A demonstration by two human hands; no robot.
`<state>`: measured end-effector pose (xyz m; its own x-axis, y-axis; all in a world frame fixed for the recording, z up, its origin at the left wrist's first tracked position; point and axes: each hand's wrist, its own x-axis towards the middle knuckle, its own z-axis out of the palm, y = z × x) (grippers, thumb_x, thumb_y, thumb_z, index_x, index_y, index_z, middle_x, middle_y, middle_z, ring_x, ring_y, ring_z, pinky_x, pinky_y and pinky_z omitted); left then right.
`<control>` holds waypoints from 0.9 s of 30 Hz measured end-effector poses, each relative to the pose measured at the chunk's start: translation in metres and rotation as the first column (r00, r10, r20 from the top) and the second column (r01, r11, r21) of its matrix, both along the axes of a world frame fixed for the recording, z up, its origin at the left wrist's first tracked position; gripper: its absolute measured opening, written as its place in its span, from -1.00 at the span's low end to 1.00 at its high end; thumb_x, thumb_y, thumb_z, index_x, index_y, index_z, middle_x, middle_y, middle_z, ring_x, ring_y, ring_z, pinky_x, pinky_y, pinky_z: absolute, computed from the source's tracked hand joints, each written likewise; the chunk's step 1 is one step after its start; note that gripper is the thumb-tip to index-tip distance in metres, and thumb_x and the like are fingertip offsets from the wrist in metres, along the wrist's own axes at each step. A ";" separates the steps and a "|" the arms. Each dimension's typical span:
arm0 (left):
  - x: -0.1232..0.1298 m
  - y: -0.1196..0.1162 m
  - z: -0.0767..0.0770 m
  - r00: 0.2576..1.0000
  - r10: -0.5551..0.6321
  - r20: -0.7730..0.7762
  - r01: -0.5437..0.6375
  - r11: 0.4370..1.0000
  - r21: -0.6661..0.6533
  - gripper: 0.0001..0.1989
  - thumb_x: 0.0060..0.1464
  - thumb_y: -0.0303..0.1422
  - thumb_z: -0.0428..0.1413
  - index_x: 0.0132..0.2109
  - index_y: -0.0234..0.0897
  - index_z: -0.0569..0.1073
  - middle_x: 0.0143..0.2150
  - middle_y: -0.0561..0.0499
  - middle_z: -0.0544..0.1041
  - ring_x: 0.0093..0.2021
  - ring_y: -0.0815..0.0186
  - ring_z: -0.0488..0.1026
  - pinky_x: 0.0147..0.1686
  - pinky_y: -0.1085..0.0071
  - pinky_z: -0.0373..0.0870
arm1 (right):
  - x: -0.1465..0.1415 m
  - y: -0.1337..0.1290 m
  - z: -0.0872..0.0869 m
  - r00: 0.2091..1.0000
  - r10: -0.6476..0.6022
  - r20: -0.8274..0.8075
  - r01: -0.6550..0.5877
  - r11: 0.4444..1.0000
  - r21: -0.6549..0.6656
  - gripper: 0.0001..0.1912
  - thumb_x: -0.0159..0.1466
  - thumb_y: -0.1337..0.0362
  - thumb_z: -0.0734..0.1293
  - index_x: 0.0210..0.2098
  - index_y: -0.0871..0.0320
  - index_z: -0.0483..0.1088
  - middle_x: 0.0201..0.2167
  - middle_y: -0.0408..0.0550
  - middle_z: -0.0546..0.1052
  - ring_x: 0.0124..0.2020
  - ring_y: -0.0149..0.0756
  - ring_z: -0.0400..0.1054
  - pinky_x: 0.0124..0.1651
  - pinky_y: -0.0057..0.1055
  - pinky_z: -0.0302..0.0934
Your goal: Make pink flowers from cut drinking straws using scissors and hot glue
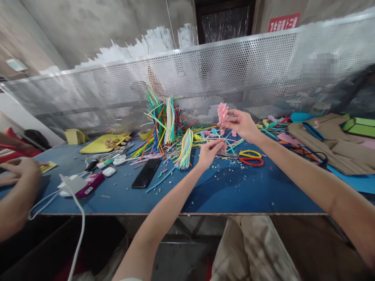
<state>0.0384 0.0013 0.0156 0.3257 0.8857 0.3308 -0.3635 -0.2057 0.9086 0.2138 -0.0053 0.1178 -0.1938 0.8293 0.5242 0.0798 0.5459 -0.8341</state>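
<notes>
Raised above the blue table (258, 195), my right hand (241, 124) pinches a fluffy pink flower-like piece (223, 112). Lower and to its left, my left hand (209, 154) has its thumb and fingers closed around a small pink piece (221, 143). Scissors with yellow and red handles (251, 158) lie just right of my left hand. A bundle of pastel pipe cleaners (185, 150) rests at that hand's left. Small pink, blue and yellow pieces lie behind my hands, and tiny coloured scraps are scattered around the scissors.
A black phone (146, 173) lies left of centre. Coloured pipe cleaners (161, 125) stand near a perforated metal screen (117, 93). A purple box (90, 185), cables and yellow paper (98, 144) are further left, near another person's hands (22, 171). Brown paper (348, 150) lies right.
</notes>
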 end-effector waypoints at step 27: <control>-0.002 0.007 -0.006 0.992 0.001 -0.125 0.002 1.000 0.023 -0.57 0.02 -0.13 0.34 -0.07 -0.37 0.60 -0.19 -0.15 0.67 -0.25 0.26 0.63 -0.09 0.23 0.61 | 0.082 0.066 0.041 0.915 -0.318 -0.247 0.380 0.886 0.267 -0.44 0.34 0.39 0.36 0.21 0.18 0.01 -0.21 -0.02 0.65 -0.31 -0.44 0.53 -0.15 -0.37 0.42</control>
<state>0.0367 0.0085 0.0100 0.3667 0.8780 0.3077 -0.2472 -0.2269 0.9420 0.2962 0.0612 0.1592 0.2081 0.6191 0.7573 0.1686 0.7399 -0.6512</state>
